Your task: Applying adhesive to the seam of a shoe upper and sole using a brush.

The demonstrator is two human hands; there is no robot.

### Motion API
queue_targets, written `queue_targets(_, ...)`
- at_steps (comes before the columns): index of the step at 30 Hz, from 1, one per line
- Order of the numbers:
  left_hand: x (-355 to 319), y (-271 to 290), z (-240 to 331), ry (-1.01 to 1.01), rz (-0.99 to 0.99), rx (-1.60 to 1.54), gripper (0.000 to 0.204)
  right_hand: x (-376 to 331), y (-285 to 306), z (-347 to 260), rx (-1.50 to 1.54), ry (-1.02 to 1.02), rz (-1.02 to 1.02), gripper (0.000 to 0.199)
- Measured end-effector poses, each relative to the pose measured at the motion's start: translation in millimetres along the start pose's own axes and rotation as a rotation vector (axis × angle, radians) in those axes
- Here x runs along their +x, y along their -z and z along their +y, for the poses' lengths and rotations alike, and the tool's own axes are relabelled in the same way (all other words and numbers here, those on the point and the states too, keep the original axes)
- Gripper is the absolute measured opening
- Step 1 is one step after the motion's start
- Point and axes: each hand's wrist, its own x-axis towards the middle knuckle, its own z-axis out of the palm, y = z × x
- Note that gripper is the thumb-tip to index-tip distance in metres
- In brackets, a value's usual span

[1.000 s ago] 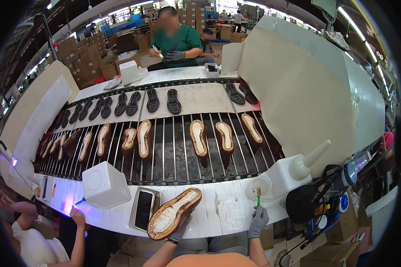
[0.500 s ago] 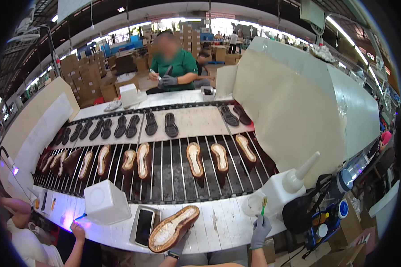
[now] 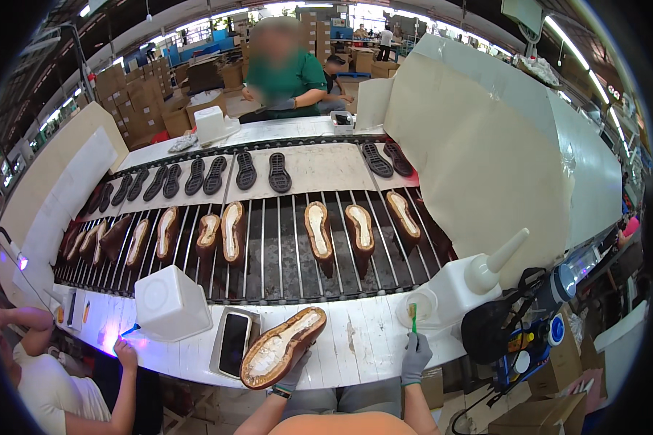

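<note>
My left hand [image 3: 295, 374], gloved in grey, is closed around a brown shoe upper [image 3: 257, 368] held sole side up over the near table edge. The upper's whitish underside faces me; most of my fingers are hidden beneath it. In my gloved right hand [image 3: 416, 358] is a small brush with a green handle [image 3: 414, 319], gripped upright. Its bristle end is at the round mouth of a white plastic container [image 3: 453, 293], which has a long spout on its right side. Beside the upper, a phone [image 3: 234, 335] lies in a shallow tray.
Beyond the white table edge [image 3: 341, 359], a conveyor of metal rods [image 3: 283, 254] carries several upturned uppers [image 3: 317, 230] and, farther back, black soles [image 3: 278, 172]. A white container [image 3: 168, 304] stands left. Beige hoods flank the conveyor. A co-worker's hand [image 3: 125, 354] holds a blue brush; another person works opposite.
My right hand has brought the brush slightly up and left, to the container's mouth. The view has tilted down. My left hand still holds the upper.
</note>
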Motion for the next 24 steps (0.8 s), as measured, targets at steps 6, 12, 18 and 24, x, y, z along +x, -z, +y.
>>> queue_targets(6,7,2,22,-0.021,0.006,0.049,0.07,3,0,1,0.1,-0.015,0.038,0.019)
queue_targets(12,3,-2,6,-0.12,0.075,0.185,0.067,1,-2,17,0.111,-0.011,0.096,0.02)
queue_targets(18,2,-2,13,-0.041,0.05,0.108,0.065,0,-1,17,0.134,-0.011,0.109,0.021)
queue_targets(24,5,0,7,-0.06,0.031,0.103,0.071,3,-6,21,0.156,-0.007,0.107,0.021)
